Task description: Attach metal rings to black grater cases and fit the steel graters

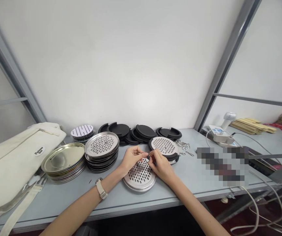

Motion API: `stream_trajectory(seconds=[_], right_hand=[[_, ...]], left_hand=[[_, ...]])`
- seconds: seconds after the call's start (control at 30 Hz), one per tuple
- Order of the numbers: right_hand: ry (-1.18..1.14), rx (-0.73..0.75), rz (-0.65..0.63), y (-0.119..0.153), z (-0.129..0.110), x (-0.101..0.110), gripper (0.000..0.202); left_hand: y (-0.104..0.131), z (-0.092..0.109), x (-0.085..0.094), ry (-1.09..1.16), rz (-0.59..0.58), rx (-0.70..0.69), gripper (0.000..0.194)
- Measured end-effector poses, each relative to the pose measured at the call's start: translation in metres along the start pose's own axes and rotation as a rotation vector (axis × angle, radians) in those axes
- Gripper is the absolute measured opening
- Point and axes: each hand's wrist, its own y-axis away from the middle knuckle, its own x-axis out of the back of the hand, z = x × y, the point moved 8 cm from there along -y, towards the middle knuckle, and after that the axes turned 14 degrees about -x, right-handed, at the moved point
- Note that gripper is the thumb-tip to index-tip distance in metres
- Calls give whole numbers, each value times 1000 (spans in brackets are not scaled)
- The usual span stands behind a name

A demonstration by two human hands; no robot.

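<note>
My left hand (134,158) and my right hand (160,163) meet above a round perforated metal plate (139,182), which lies near the table's front edge. Both hands are closed in a pinch, fingertips almost touching. Whatever sits between them is too small to name. Behind my right hand, another perforated disc (164,145) rests in a black round holder (174,156). Small silver metal pieces (183,144), looking like clips or rings, lie scattered just right of it. To the left of my left hand rises a stack of perforated metal plates (102,145).
Smooth gold-coloured round lids (63,157) are piled farther left, beside a cream bag (20,157). Black round holders (144,131) line the wall. A disc with a pale patterned top (82,130) stands behind. At right are a white device (220,134), cables and wooden strips (246,126).
</note>
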Motion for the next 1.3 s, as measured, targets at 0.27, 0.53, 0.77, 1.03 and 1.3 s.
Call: stream_trajectory(seconds=[0.27,0.53,0.77,1.03,1.3], right_hand=[[34,16,14,0,-1,0,13],[47,8,18,-1,0,-1,12],[56,34,24,-1,-5,1,14],[42,27,19,-1,0,-2,12],[-27,-27,-16,-1,4,-4,12]], left_hand=[[-3,-1,-6,-10,-71,-40,39],[-2,-3,-6,22,-36,-20,35],[-1,8,0,-102,31,-127,20],[1,9,-4,-115,10,-99,15],[8,30,-10,-278,-22,-284,8]])
